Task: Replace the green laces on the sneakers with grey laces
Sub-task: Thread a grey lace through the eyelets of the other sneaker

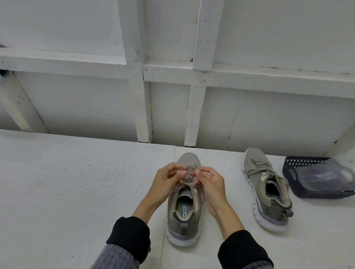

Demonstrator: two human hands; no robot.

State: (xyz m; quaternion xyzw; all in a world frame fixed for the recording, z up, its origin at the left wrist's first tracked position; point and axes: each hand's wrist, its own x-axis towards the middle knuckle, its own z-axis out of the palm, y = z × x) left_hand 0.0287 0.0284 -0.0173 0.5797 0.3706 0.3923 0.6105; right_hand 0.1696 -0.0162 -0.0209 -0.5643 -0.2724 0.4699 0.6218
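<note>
Grey sneakers — navy basket (perhaps black), dotted.

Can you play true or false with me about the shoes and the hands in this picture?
1. Both hands are busy with the laces of the near sneaker. True: the left hand and right hand pinch its laces.
2. The other sneaker stands upright. False: it is tipped on its side.
3. A dark basket sits to the right of the shoes. True.
4. The basket holds a red ball. False: something in clear plastic lies in it.
5. The person wears short sleeves. False: long grey sleeves with black cuffs.
</note>
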